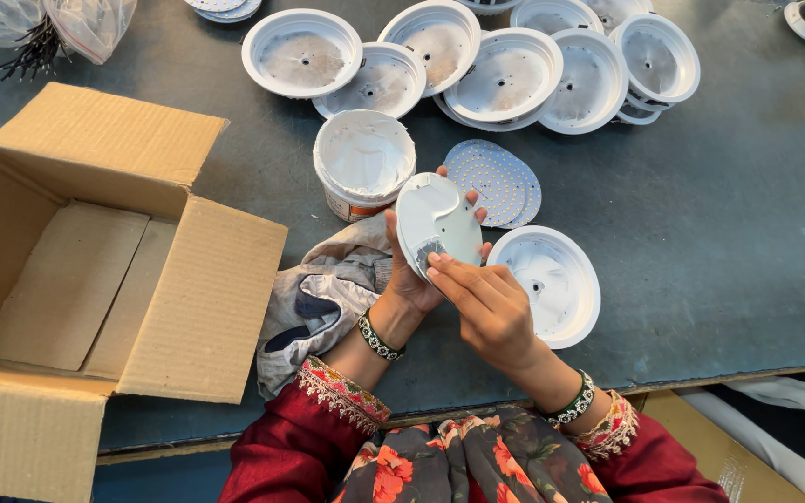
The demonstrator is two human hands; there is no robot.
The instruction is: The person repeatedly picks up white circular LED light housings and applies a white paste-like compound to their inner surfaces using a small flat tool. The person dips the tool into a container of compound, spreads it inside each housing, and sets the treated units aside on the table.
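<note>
- Dark grey worktable [747, 233]; open cardboard box [95, 270] at left, white lamp housings [477, 65] heaped at the far edge.
- Left hand [412, 279] grips a thin white disc [438, 222] by its rim, raised above a crumpled rag [328, 298].
- Right hand [486, 307]: fingers pressed together, flat against the disc's lower face.
- Disc: round, white, grey smear near its bottom edge.
- Judged light, stiff, easily bent; best held at the edges.
- Paste tub [363, 160] just behind.

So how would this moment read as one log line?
left hand: holds disc | right hand: fingertip on disc | tub behind | housing right
</note>
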